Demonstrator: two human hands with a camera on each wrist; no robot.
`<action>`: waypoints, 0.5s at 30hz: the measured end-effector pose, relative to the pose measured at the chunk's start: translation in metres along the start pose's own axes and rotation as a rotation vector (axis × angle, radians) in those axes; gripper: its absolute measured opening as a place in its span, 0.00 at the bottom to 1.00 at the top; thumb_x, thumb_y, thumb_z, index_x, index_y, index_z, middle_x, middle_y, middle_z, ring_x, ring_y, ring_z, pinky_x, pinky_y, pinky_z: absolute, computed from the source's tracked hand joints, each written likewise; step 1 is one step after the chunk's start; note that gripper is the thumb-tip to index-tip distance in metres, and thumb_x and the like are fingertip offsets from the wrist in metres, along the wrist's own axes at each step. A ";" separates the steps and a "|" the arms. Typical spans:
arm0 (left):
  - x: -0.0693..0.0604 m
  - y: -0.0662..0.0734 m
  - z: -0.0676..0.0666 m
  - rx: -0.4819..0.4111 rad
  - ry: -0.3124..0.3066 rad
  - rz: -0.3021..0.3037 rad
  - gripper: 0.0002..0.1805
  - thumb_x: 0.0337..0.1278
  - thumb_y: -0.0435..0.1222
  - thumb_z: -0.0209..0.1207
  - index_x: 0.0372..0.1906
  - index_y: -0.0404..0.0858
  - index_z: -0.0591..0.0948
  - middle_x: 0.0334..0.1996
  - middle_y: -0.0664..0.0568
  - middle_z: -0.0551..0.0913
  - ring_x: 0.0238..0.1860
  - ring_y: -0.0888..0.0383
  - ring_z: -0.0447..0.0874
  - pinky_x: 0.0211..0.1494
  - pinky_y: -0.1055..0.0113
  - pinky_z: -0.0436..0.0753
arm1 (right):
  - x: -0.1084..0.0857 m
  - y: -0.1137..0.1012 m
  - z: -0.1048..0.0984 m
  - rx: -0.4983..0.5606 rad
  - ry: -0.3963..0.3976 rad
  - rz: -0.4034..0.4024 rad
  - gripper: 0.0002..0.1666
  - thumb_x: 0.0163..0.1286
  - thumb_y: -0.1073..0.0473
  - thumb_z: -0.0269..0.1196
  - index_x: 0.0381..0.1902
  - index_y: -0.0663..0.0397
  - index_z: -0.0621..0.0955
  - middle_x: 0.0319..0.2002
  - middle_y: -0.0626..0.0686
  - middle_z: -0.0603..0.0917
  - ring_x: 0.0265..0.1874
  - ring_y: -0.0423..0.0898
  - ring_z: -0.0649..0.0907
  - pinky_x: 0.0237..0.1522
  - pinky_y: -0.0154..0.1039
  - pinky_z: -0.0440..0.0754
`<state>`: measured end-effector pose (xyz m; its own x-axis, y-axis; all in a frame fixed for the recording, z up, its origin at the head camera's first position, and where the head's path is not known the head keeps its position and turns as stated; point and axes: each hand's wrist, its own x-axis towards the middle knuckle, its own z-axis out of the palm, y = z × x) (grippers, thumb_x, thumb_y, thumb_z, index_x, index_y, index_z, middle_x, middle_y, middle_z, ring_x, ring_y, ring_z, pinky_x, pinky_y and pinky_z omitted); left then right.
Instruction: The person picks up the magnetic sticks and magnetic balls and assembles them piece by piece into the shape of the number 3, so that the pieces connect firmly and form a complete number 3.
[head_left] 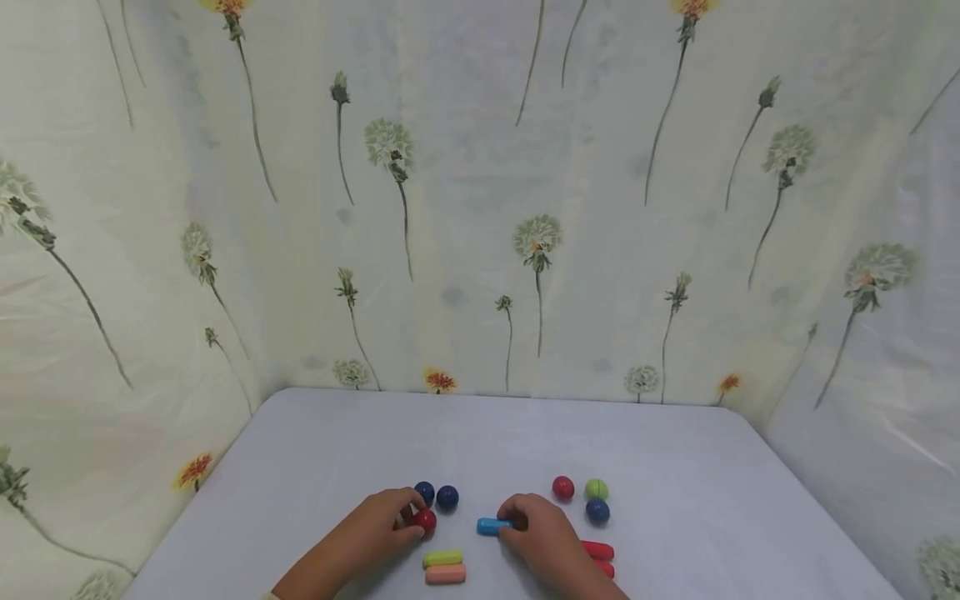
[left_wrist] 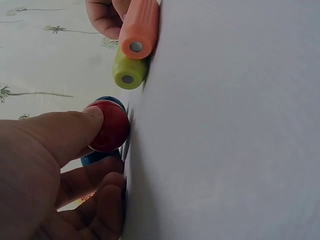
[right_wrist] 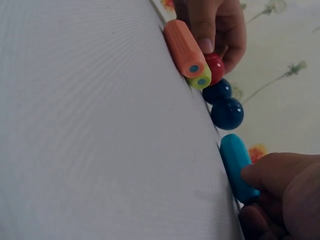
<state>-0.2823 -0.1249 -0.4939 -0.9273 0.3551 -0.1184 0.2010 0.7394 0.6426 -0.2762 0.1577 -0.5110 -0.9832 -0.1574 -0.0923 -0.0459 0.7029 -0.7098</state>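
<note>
My left hand pinches a red ball between thumb and fingers, low over the white table. Two dark blue balls sit just beyond it, one partly hidden by the fingers. With thumb and fingers my right hand grips one end of a light blue stick, which lies along the tabletop. Between the hands, nearer to me, a yellow-green stick and an orange stick lie side by side, with round metallic discs in their ends.
Beyond the right hand, a second red ball, a green ball and another dark blue ball stand in a cluster. Red sticks lie partly behind the right wrist. A flower-printed curtain surrounds the white table.
</note>
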 end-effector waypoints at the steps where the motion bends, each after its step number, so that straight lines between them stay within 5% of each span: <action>1: 0.000 -0.001 0.001 0.002 0.001 0.007 0.13 0.62 0.38 0.71 0.49 0.46 0.83 0.38 0.57 0.84 0.40 0.57 0.79 0.49 0.53 0.84 | 0.000 0.001 0.001 -0.002 0.000 -0.001 0.09 0.65 0.57 0.74 0.42 0.43 0.85 0.41 0.45 0.83 0.41 0.46 0.79 0.53 0.54 0.85; 15: 0.000 0.003 0.004 -0.036 -0.007 0.017 0.11 0.62 0.39 0.72 0.47 0.48 0.83 0.36 0.59 0.84 0.39 0.58 0.79 0.48 0.56 0.85 | -0.004 0.000 0.000 -0.012 0.009 -0.021 0.09 0.66 0.57 0.74 0.43 0.42 0.86 0.41 0.44 0.83 0.42 0.46 0.80 0.54 0.53 0.85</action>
<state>-0.2807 -0.1203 -0.4951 -0.9217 0.3713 -0.1122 0.2051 0.7121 0.6714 -0.2720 0.1585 -0.5108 -0.9835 -0.1663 -0.0711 -0.0689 0.7078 -0.7030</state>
